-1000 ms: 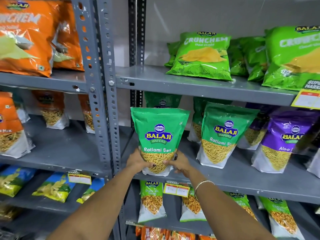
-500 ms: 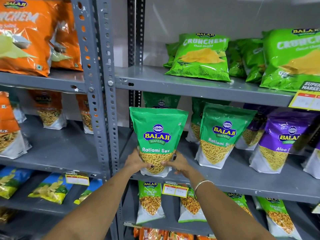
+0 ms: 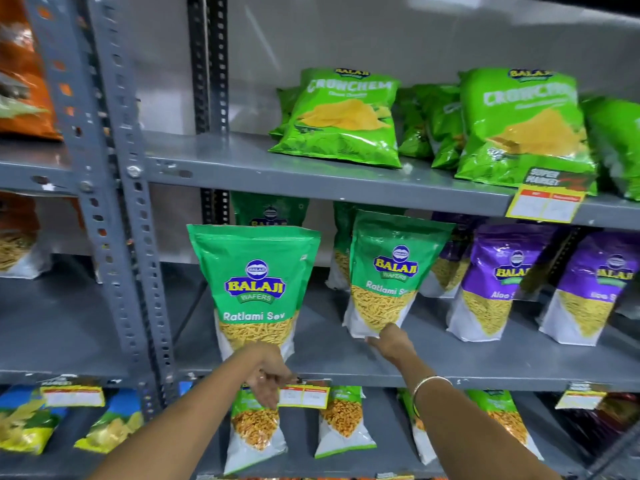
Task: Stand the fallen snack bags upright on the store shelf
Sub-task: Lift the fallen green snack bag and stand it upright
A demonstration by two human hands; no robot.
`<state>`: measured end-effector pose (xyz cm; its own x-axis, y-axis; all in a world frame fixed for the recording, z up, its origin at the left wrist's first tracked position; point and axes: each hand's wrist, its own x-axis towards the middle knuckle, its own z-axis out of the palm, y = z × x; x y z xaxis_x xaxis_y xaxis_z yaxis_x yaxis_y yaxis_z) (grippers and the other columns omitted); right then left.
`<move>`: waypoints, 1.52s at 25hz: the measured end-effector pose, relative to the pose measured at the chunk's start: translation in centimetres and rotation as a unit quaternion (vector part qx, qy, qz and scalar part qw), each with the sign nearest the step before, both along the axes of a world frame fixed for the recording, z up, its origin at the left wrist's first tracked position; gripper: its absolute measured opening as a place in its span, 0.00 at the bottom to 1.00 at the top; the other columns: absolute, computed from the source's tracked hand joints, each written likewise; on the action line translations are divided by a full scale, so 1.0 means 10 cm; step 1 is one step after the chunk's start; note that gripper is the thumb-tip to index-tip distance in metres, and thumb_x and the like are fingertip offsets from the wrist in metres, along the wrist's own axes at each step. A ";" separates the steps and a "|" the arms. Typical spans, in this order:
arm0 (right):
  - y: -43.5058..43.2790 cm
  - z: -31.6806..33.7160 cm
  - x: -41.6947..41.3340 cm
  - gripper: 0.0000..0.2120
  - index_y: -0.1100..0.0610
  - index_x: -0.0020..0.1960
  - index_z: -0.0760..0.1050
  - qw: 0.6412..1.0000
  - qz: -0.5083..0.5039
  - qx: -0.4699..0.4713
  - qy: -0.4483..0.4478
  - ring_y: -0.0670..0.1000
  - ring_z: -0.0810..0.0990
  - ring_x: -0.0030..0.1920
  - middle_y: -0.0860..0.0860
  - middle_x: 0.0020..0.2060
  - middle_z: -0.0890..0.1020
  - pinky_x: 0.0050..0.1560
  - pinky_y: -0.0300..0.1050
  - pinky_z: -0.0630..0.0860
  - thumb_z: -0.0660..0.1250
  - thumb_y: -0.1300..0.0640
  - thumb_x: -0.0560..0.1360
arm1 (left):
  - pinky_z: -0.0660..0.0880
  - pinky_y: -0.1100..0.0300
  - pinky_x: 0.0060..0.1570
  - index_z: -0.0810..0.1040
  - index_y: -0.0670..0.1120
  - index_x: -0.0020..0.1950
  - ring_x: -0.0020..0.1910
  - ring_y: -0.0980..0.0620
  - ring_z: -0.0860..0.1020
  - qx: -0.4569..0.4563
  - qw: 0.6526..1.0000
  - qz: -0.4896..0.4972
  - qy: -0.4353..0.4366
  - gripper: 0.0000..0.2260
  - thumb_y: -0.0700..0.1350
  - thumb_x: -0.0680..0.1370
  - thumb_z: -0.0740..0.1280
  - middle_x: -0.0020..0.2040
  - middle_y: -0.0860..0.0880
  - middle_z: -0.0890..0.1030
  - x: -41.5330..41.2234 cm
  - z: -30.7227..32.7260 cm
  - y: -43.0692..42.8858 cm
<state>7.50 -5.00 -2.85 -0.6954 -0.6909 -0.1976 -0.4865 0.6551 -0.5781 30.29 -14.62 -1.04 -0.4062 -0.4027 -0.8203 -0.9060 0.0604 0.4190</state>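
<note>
The second green Ratlami Sev pouch (image 3: pixel 391 271), leaning just right of the upright Ratlami Sev pouch (image 3: pixel 254 289) on the middle shelf (image 3: pixel 485 365), looks light, crinkly and slippery, best pinched at its white base, where the right hand (image 3: pixel 389 342) touches with fingers hidden; the left hand (image 3: pixel 268 374) hangs loosely curled, empty.

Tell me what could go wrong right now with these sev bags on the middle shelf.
The front Ratlami Sev bag stands near the shelf edge with the left hand off it, so it might tip forward. The right hand touches only the bottom corner of the second Ratlami Sev bag, which leans; a push there could slide its base and topple it onto the bags behind.
</note>
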 end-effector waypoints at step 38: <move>0.68 -0.09 -0.86 0.37 0.58 0.69 0.63 0.961 0.097 -0.136 -0.220 0.60 0.77 0.60 0.58 0.65 0.74 0.57 0.63 0.77 0.76 0.60 0.65 | 0.70 0.54 0.62 0.70 0.40 0.65 0.66 0.43 0.73 -0.293 0.899 0.208 0.252 0.29 0.41 0.67 0.76 0.66 0.42 0.76 -1.41 -0.10 0.76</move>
